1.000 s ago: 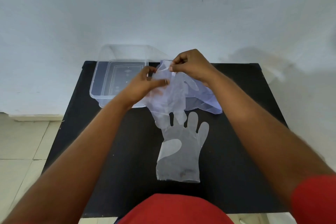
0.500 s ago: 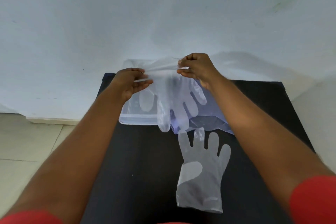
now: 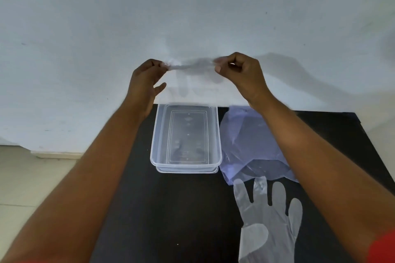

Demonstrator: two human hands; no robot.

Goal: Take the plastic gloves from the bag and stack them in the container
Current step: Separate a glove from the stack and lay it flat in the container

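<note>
Both hands, left (image 3: 145,83) and right (image 3: 241,74), are pinching a glove (image 3: 190,72) taut above the container (image 3: 186,165), risking it tearing or drifting aside.

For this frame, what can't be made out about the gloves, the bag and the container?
- Held glove, head view: motion blur and the pale wall behind it hide its outline between the left hand and right hand.
- Glove on the table: its cuff is cut off by the bottom edge.
- Bag: the right forearm covers part; contents unreadable.
- Container: clear plastic, so whether a glove lies inside is unclear.
</note>
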